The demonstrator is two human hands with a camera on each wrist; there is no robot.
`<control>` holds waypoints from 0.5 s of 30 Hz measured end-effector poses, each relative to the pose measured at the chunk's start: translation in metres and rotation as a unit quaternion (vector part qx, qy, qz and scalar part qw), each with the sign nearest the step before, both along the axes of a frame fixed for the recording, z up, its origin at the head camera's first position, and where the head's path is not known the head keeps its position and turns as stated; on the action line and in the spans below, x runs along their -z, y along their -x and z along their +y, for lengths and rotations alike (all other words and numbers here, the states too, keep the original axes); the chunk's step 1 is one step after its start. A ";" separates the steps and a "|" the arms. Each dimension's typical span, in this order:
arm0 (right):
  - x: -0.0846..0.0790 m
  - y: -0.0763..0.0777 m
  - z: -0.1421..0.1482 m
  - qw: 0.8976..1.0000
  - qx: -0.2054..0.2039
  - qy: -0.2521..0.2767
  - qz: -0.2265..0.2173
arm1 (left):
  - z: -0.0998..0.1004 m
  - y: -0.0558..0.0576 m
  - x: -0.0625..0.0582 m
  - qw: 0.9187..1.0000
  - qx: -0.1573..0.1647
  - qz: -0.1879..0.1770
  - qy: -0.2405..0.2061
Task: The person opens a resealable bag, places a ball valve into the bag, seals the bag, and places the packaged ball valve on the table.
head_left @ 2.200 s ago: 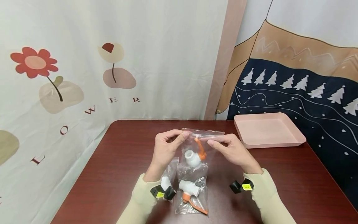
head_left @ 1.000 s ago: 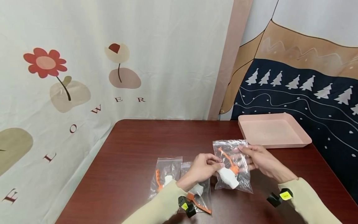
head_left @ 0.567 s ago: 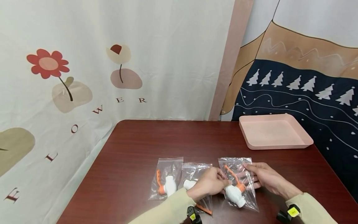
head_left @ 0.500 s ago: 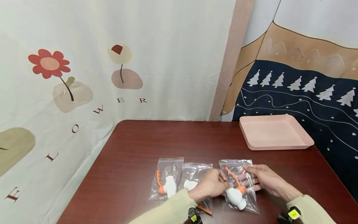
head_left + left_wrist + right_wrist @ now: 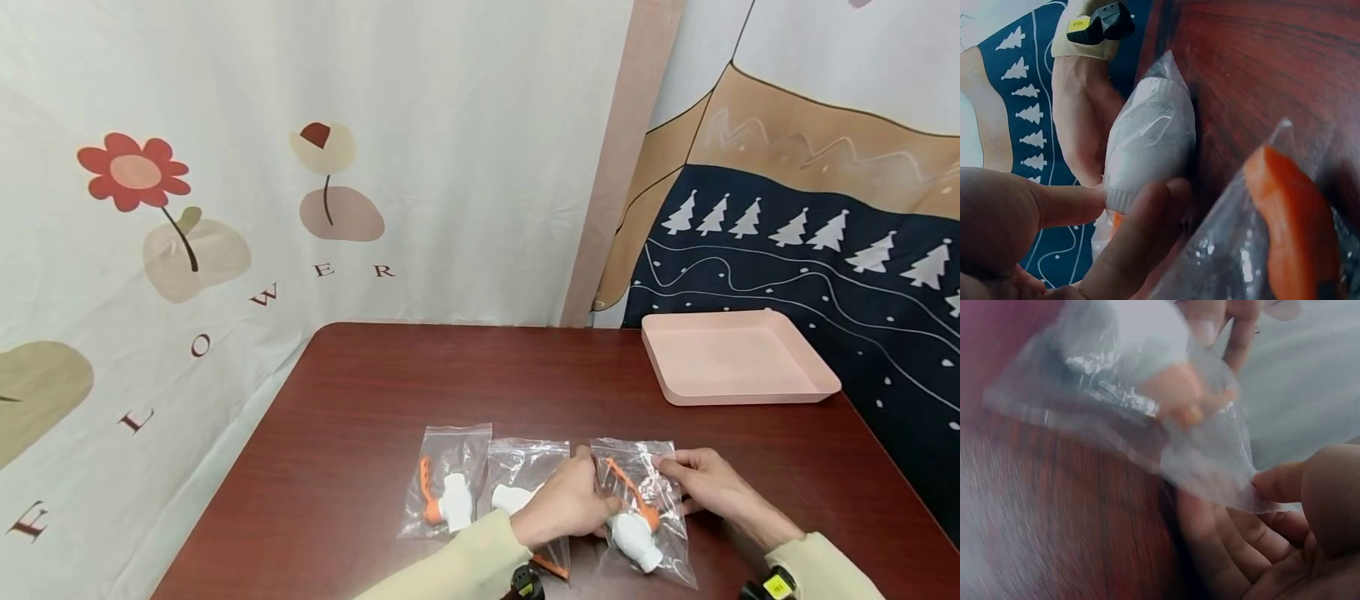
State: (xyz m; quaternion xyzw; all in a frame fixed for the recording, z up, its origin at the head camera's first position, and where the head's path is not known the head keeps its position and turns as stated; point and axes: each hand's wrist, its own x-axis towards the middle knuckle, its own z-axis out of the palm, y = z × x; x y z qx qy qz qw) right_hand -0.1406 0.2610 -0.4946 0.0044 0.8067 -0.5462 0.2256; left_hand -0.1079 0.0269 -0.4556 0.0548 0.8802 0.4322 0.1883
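Note:
Three clear zip bags lie in a row at the front of the table, each with a white plastic valve and its orange lever handle inside. The rightmost zip bag [image 5: 648,467] is between both hands. My left hand [image 5: 570,500] pinches its left side, with thumb and finger on the end of the white valve [image 5: 1150,137] through the plastic. The right hand [image 5: 712,487] pinches the bag's right edge between thumb and fingers. The middle zip bag [image 5: 525,454] is partly hidden under the left hand and forearm. The left zip bag [image 5: 457,454] lies flat beside it.
A shallow pink tray [image 5: 742,362] stands at the back right corner of the dark red wooden table [image 5: 420,375]. Behind the table hangs a printed curtain [image 5: 465,167]. The left sleeve [image 5: 457,562] reaches across in front of the left and middle bags.
Both hands held a bag up by its zip top at the middle; it then moved right and was lowered beside the other two. Since half a second ago it has come slightly nearer.

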 end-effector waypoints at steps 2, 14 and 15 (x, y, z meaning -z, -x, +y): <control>-0.002 0.002 0.000 0.998 0.002 -0.051 0.036 | 0.000 0.000 -0.001 1.000 0.008 0.018 0.020; -0.008 0.006 0.006 0.937 -0.039 -0.285 0.197 | -0.011 0.001 -0.002 0.998 0.050 0.033 -0.019; -0.008 0.006 0.007 0.935 -0.045 -0.286 0.203 | -0.013 0.004 -0.002 0.997 0.056 0.039 -0.029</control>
